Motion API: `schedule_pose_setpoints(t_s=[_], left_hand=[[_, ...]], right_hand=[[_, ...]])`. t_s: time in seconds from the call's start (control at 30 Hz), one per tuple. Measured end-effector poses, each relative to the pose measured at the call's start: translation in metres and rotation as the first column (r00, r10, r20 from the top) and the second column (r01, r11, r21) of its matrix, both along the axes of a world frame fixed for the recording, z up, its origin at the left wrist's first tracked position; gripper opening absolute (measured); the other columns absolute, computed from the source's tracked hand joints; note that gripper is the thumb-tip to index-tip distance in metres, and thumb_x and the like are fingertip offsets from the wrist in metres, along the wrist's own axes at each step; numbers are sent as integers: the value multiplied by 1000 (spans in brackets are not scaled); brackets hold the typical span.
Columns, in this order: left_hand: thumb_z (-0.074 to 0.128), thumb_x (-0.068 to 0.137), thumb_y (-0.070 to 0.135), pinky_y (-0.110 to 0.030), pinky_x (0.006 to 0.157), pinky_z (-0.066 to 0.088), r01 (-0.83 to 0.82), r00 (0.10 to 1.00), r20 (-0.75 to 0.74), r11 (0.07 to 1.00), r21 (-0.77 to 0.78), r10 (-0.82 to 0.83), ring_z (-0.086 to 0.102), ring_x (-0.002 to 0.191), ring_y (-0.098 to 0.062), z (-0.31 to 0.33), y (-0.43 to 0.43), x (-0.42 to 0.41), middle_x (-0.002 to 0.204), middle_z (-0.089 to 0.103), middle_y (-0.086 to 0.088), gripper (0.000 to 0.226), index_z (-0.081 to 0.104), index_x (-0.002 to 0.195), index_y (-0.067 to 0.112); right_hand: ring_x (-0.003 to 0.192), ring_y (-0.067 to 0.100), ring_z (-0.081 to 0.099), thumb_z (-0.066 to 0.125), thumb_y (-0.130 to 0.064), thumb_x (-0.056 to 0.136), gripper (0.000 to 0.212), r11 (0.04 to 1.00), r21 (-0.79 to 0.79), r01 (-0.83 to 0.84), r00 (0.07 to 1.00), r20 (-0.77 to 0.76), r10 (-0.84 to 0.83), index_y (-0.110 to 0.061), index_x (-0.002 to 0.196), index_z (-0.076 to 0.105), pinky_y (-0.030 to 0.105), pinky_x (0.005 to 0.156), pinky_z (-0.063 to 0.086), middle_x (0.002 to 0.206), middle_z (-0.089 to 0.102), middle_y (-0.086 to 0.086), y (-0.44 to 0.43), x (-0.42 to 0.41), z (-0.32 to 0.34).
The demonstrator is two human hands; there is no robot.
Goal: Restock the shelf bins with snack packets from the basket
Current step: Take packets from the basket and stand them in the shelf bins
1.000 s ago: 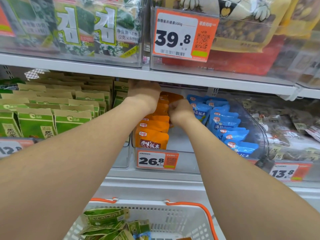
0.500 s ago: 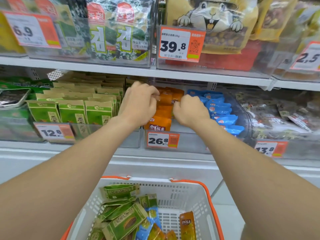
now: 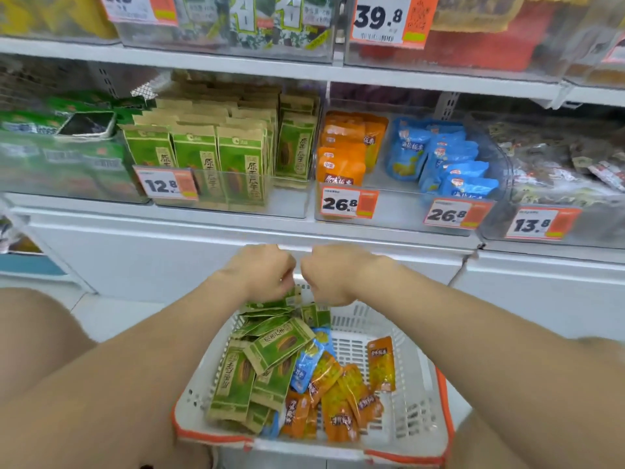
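Reaching down over the far end of the basket (image 3: 419, 401) with both hands (head view, the only one). My left hand (image 3: 260, 272) is knuckles-up, fingers curled down onto the green packets (image 3: 236, 377) heaped along the basket's left side. The fingertips are hidden, so I can't tell if anything is pinched. My right hand (image 3: 329, 275) is just beside it, also curled, over the far rim; its grasp is hidden too, can't tell.

The basket is white mesh with an orange rim, low centre. Blue packets (image 3: 306, 363) lie in the middle and orange packets (image 3: 338, 411) at the near side, one more lying apart to the right.

On the shelf above is a row of clear bins. Green bin stock (image 3: 199, 157) stands upright behind the 12.8 tag (image 3: 165, 184). Orange bin stock (image 3: 341, 154) stands behind a 26.8 tag (image 3: 348, 203). Blue bin stock (image 3: 449, 164) is right of that, partly slumped.
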State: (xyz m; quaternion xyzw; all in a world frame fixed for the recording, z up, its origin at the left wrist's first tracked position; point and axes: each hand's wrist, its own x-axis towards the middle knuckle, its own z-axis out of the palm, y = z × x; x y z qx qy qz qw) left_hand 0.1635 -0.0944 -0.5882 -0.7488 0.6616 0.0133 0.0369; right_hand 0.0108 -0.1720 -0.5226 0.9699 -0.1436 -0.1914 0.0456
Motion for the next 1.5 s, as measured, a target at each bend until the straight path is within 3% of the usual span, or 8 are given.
schedule_pose_setpoints(t_s=[0.33, 0.43, 0.6, 0.8, 0.97, 1.17, 1.33, 1.5], left_hand=[[54, 95, 6, -43, 83, 60, -50, 999, 32, 811, 582, 38, 68, 99, -27, -104, 0, 8, 118, 66, -6, 32, 65, 122, 17], [56, 94, 2, -37, 87, 55, -27, 994, -64, 789, 614, 84, 59, 124, -33, -117, -3, 10, 156, 38, -11, 73, 39, 158, 32], [53, 92, 8, -48, 102, 54, -5, 994, -76, 714, 700, 82, 30, 153, -38, -143, -9, 12, 175, -14, 0, 89, 15, 166, 41], [67, 89, 26, -46, 107, 51, 29, 999, -36, 762, 647, -8, 50, 129, -31, -152, -14, 14, 153, 45, -10, 60, 52, 146, 14], [71, 90, 24, -38, 83, 59, -29, 975, -206, 963, 269, 87, 67, 96, -21, -133, -12, 17, 105, 72, 2, 21, 71, 111, 22], [78, 90, 9, -26, 81, 55, -420, 727, -625, 905, -76, 285, 68, 86, -15, -96, -15, 18, 91, 75, 4, 14, 78, 90, 23], [76, 92, 7, -38, 68, 57, -547, 305, -931, 837, 1, 201, 69, 77, -17, -66, -10, 19, 84, 77, -11, 14, 72, 90, 20], [79, 91, 8, -47, 72, 63, -647, 82, -989, 762, 44, 126, 68, 76, -24, -30, -9, 12, 83, 74, -20, 24, 62, 107, 13]], right_hand=[[74, 23, 56, 51, -10, 97, 17, 1000, -14, 1, 960, -281, -5, -13, 110, 60, 32, 52, 40, 102, 57, 5, -15, -9, -65], [70, 20, 55, 51, -8, 96, 10, 1000, 6, -15, 957, -289, 16, -13, 99, 59, 31, 51, 40, 92, 56, 2, -16, -1, -75], [62, 16, 48, 51, -7, 95, 19, 999, 31, -41, 960, -277, 48, -16, 78, 50, 30, 48, 39, 83, 52, 1, -15, 12, -88], [61, 16, 47, 51, -6, 97, 23, 999, 35, -38, 961, -272, 46, -17, 77, 44, 29, 49, 38, 81, 50, 0, -22, 10, -90], [65, 18, 53, 52, -9, 96, 9, 1000, 21, 0, 960, -281, 6, -14, 95, 59, 31, 51, 42, 90, 54, 3, -28, 9, -83], [69, 24, 53, 52, -11, 96, 21, 988, 88, 124, 979, -175, -108, -18, 76, 47, 34, 60, 47, 83, 48, 2, -39, 6, -60], [104, 32, 62, 58, -15, 93, 36, 939, 243, 245, 961, 66, -268, -12, 128, 53, 42, 81, 56, 107, 62, 8, -53, 4, -53], [85, 23, 71, 76, -54, 84, 66, 639, 679, 361, 778, 159, -608, -20, 125, 37, 36, 60, 55, 98, 69, 4, -40, 9, -47]])
